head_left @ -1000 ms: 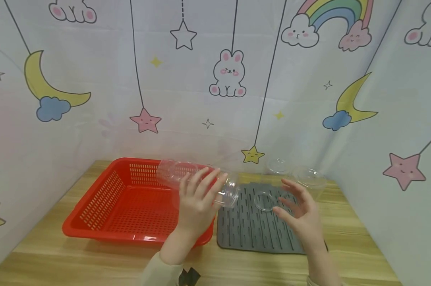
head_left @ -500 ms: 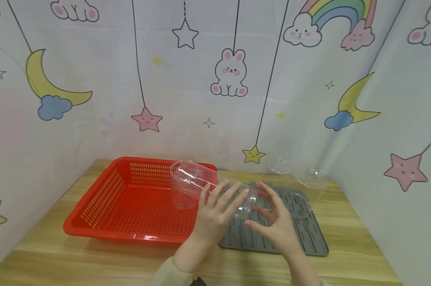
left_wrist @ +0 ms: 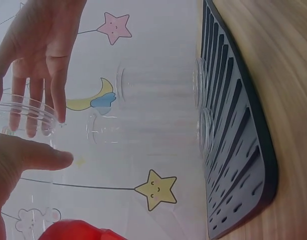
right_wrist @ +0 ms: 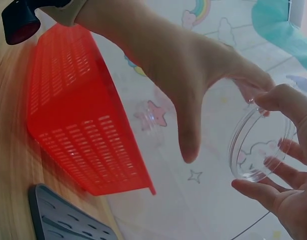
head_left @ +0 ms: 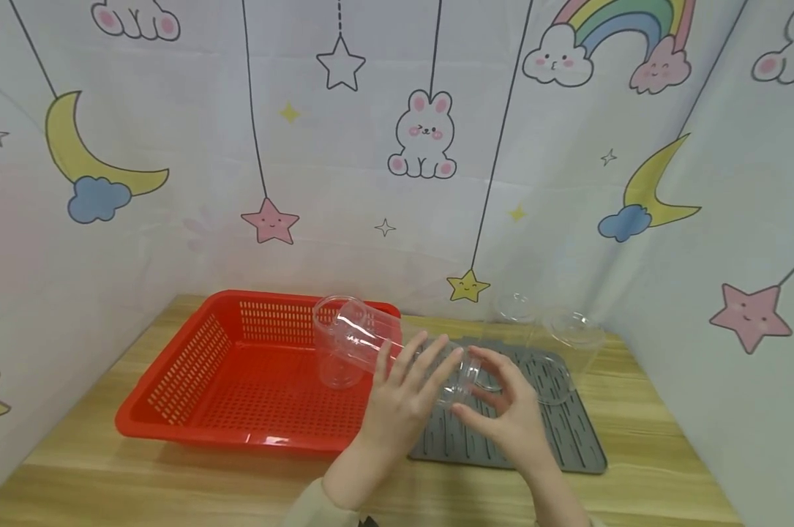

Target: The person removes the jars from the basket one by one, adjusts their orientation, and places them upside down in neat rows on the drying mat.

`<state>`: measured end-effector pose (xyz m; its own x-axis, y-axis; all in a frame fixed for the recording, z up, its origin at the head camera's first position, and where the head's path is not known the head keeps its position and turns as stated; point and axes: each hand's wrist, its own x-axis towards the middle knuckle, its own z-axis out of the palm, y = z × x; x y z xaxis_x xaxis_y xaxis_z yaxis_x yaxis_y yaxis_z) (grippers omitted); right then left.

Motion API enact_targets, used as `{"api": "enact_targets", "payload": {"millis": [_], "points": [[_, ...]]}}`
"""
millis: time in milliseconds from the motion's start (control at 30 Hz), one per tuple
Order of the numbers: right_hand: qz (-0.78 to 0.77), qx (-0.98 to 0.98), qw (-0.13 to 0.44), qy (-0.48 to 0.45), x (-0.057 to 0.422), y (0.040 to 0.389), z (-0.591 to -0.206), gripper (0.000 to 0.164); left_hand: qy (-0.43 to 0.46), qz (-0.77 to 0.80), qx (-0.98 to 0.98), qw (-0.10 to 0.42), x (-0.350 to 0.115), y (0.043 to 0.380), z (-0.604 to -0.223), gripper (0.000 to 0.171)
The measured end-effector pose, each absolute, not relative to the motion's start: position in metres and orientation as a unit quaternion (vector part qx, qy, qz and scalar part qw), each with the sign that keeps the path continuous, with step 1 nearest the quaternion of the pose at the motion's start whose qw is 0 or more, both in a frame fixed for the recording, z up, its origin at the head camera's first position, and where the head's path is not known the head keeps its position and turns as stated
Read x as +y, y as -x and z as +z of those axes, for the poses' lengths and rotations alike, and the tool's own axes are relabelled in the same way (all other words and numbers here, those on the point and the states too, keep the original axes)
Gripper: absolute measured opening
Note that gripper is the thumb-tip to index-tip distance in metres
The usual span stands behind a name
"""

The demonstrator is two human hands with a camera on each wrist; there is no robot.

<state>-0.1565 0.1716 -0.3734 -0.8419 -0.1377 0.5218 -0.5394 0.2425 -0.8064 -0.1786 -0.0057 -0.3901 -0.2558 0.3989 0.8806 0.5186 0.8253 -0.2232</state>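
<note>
A tall clear cup (head_left: 383,333) lies tilted in the air between both hands, over the gap from basket to mat. My left hand (head_left: 403,395) grips it from the near side, fingers across its wall; the thumb shows in the left wrist view. Around the cup's ringed right end curve the fingers and thumb of my right hand (head_left: 511,417); the right wrist view shows that ring (right_wrist: 243,150) between them. Another clear cup (head_left: 340,373) stands upright in the red basket (head_left: 179,432), behind the held one's far end.
A grey ridged drying mat (head_left: 462,443) lies right of the basket on the wooden table (head_left: 238,490). Toward its back right stand two more clear cups, a nearer one (head_left: 571,337) and a farther one (head_left: 515,307). A printed curtain (head_left: 383,146) hangs close behind.
My left hand has brought the cup rightward from the basket. My right hand has moved left from over the mat and taken its right end. Lately the cup's far end has shifted slightly rightward.
</note>
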Motion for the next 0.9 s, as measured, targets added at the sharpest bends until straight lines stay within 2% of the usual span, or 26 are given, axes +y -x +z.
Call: {"api": "enact_targets", "payload": {"millis": [167, 267, 333, 433, 567, 700, 900], "points": [[0.566, -0.773, 0.189, -0.217, 0.178, 0.157, -0.372, 0.068, 0.283, -0.099, -0.818, 0.491, -0.007, 0.178, -0.385, 0.101], [0.568, -0.769, 0.199, -0.214, 0.181, 0.157, -0.369, 0.067, 0.288, -0.179, -0.816, 0.468, -0.013, 0.177, -0.378, 0.116], [0.572, -0.767, 0.204, -0.206, 0.183, 0.156, -0.367, 0.068, 0.286, -0.254, -0.808, 0.448, -0.019, 0.177, -0.373, 0.118], [0.586, -0.76, 0.206, -0.191, 0.187, 0.156, -0.364, 0.07, 0.252, -0.386, -0.786, 0.413, -0.031, 0.178, -0.365, 0.108], [0.62, -0.735, 0.205, -0.183, 0.192, 0.157, -0.363, 0.07, 0.165, -0.591, -0.718, 0.329, -0.046, 0.178, -0.357, 0.088], [0.658, -0.691, 0.209, -0.211, 0.196, 0.158, -0.364, 0.069, 0.109, -0.751, -0.61, 0.229, -0.056, 0.179, -0.353, 0.088], [0.68, -0.638, 0.209, -0.293, 0.195, 0.159, -0.369, 0.071, 0.118, -0.86, -0.488, 0.086, -0.056, 0.182, -0.352, 0.08]]}}
